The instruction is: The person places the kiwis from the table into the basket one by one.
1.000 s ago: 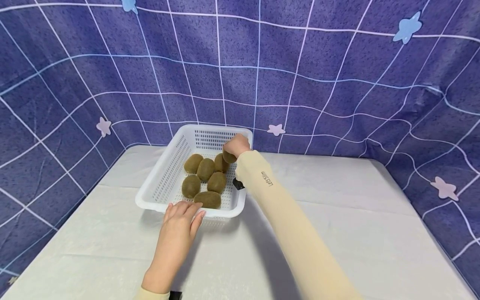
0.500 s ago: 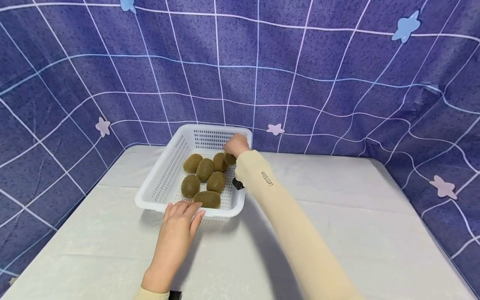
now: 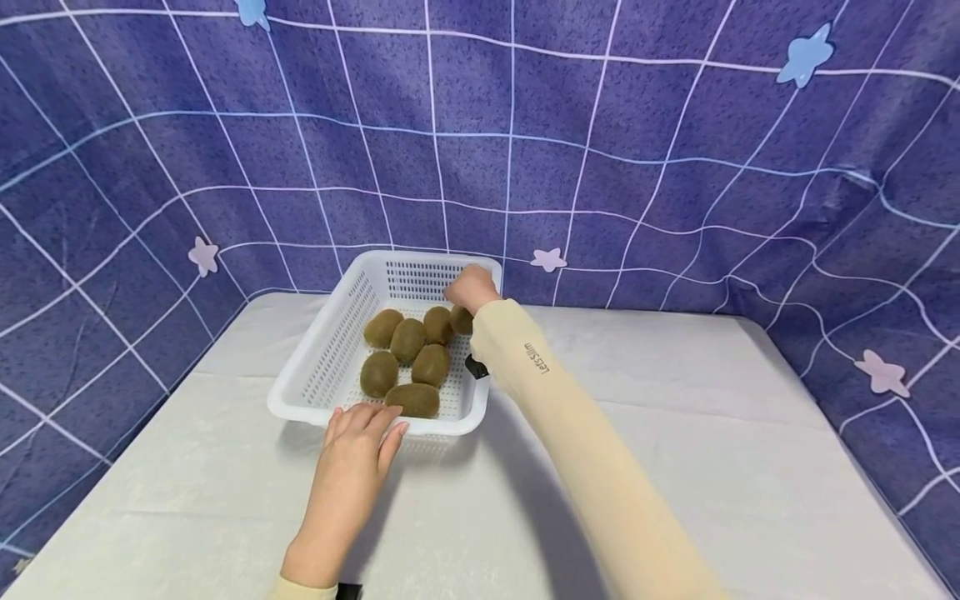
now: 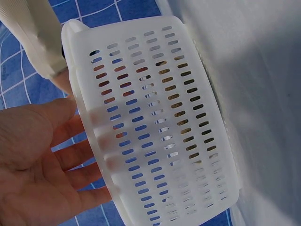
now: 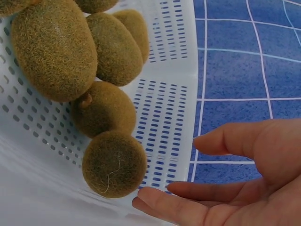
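Observation:
My left hand point(image 3: 352, 454) holds the near rim of a white plastic basket point(image 3: 315, 412). Its fingers point(image 4: 77, 153) reach over the rim, their tips showing faintly through the slotted wall, and the thumb lies at the edge. Several brown, fuzzy kiwis point(image 3: 408, 340) lie in the basket. At the far right corner is my right hand point(image 3: 474, 289), reaching inside beside one kiwi point(image 5: 115, 164). In the right wrist view its thumb and fingers stand apart, fingertips right by that kiwi with nothing between them. The sleeve partly covers the basket's right side in the head view.
The basket stands on a table with a pale cloth point(image 3: 675, 433). Behind and at both sides hangs a blue-purple curtain point(image 3: 660, 108) with white grid lines and stars. My right forearm point(image 3: 585, 450) crosses over the table right of the basket.
The right hand has lowered a kiwi into the far right corner and let go of it, its fingers now apart. The left hand stays on the rim.

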Motion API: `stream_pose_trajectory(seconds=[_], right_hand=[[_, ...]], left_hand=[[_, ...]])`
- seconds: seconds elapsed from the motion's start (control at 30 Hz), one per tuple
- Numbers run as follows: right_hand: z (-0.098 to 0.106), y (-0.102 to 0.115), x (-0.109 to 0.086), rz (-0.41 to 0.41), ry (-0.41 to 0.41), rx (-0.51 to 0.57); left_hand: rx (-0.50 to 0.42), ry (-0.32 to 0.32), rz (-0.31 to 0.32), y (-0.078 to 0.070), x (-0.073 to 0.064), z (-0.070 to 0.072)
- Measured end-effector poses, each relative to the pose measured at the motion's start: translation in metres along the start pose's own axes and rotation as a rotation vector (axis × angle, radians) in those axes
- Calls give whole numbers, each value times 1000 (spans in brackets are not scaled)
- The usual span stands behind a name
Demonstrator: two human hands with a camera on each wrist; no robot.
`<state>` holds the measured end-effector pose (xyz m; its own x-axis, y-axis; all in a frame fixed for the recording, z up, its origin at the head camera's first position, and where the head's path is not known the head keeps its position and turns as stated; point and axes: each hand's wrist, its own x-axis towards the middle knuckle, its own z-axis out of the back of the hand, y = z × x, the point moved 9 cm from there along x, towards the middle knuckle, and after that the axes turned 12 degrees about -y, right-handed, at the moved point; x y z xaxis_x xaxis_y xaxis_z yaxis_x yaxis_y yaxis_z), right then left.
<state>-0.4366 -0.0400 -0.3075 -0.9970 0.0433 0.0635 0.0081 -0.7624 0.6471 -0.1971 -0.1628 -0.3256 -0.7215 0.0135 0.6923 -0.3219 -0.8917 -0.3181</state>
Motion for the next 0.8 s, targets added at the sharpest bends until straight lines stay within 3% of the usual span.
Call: stream_pose_trajectory(seconds=[0.53,0.8], right_hand=[[6,-5,-4,-26,14,34],[8,-4,-7,-43,52,62]], left_hand=[[-1,-6,-7,-2,1,1],[12,25,-9,-2,1,1]])
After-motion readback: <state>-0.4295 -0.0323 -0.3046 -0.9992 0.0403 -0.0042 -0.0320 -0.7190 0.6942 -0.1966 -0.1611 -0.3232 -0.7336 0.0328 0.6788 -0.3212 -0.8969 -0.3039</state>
